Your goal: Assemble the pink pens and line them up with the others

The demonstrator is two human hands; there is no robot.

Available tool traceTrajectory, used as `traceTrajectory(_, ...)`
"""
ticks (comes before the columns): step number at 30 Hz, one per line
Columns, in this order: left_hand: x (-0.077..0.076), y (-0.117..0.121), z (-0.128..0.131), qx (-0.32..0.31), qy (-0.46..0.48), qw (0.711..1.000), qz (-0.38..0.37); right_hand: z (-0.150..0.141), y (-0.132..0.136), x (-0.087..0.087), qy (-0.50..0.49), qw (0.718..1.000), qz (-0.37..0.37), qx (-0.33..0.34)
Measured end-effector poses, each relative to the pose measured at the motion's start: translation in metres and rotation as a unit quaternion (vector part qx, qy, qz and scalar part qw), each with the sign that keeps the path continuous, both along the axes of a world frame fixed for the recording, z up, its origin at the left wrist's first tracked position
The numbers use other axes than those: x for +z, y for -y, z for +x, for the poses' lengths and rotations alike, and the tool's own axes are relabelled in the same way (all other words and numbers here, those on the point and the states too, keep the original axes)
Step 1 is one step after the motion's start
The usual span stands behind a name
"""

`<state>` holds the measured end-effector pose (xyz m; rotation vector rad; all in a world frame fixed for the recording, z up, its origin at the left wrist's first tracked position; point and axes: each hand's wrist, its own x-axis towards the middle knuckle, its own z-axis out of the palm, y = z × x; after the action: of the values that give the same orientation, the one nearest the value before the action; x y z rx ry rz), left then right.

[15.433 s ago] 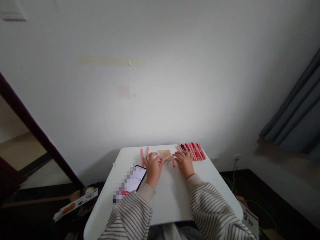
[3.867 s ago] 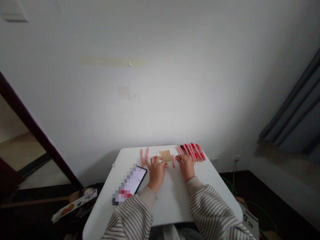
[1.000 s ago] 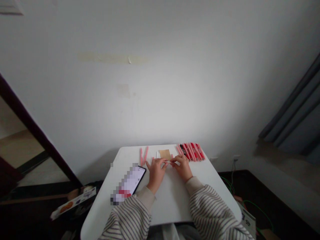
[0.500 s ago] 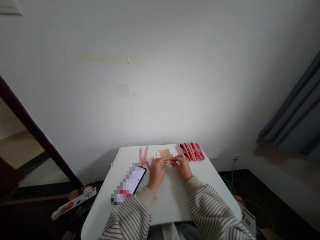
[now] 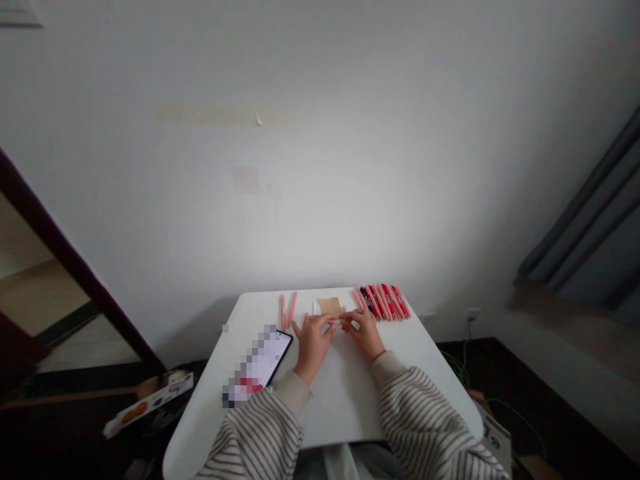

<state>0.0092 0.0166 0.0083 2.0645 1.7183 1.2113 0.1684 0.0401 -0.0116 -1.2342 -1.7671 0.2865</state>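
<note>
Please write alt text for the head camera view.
A person's left hand and right hand hold a thin piece, too small to identify, over a white table near a tan square. A phone lies at left, a row of mostly pink and red pens at right.

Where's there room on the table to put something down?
There's bare table between left sleeve and right sleeve. A narrower patch lies right of the right sleeve, nearer than the pen row. It's crowded around the brown paper, left hand and right hand.
</note>
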Motion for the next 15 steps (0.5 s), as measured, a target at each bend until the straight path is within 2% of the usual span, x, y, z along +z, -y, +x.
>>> traceTrajectory(8, 0.0015, 0.0004, -0.0014, 0.034, -0.011, 0.999, 0.014, 0.008, -0.0054, -0.0066, 0.035, 0.997, 0.037, -0.064)
traceTrajectory(15, 0.0075, 0.0031, -0.0031, 0.044, -0.014, 0.999, 0.01, 0.009, -0.0055, -0.0091, 0.107, 0.991, 0.059, -0.051)
